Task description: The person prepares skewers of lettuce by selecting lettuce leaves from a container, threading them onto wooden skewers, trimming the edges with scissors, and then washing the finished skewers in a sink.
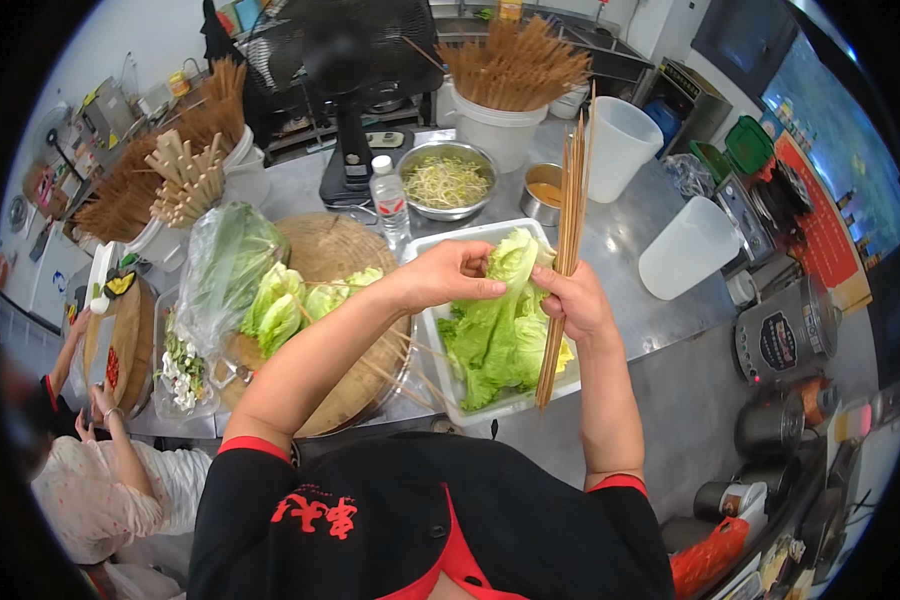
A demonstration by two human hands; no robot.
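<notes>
My right hand (pixel 579 298) grips a bundle of thin bamboo skewers (pixel 569 202), held upright. Its thumb also presses on a green lettuce leaf (pixel 511 262). From the other side, the curled fingers and thumb of my left hand (pixel 454 276) hold the leaf's left edge; part of that grip is hidden. Beneath both hands sits a white plastic tray (pixel 461 417) with loose lettuce leaves (pixel 487 360) in it. Left of the tray, more lettuce (pixel 276 307) and several loose skewers (pixel 386 382) lie on a round wooden chopping block (pixel 322 240), partly behind my left forearm.
Behind the tray stand a water bottle (pixel 390 199), a steel bowl of bean sprouts (pixel 450 180), a metal pot (pixel 541 195) and a bucket of skewers (pixel 499 127). Plastic containers (pixel 621 150) are at right. A co-worker (pixel 105 480) cuts at another board (pixel 131 337) on the left.
</notes>
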